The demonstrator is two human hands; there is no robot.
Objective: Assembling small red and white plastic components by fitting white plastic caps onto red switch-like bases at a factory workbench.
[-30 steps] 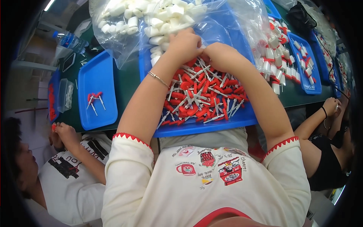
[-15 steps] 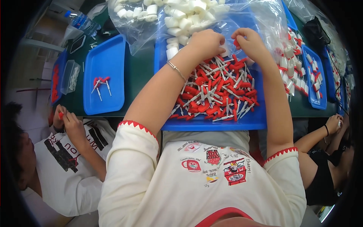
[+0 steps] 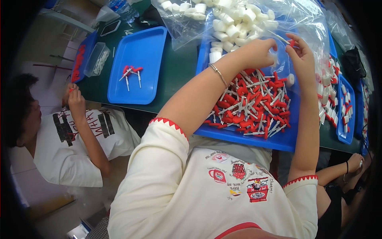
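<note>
My right hand pinches a small red-handled piece between thumb and fingers, its thin pale stem pointing up and left. Close by on the left, my left hand has its fingers curled; whatever they may hold is hidden. Both hands are above the far part of a blue tray. Below them lies a heap of similar red pieces with pale stems. Behind my left hand is a pile of short white cylinders, partly on clear plastic. One loose white cylinder sits near my right forearm.
Left on the green table, a second blue tray holds several red pieces. Past it are a clear box, a phone and a bottle. White cylinders with red ends lie right. People sit on both sides.
The view has swung, so the table appears shifted right and tilted. In my right hand, the red piece's stem now shows. My hands remain close together over the tray.
</note>
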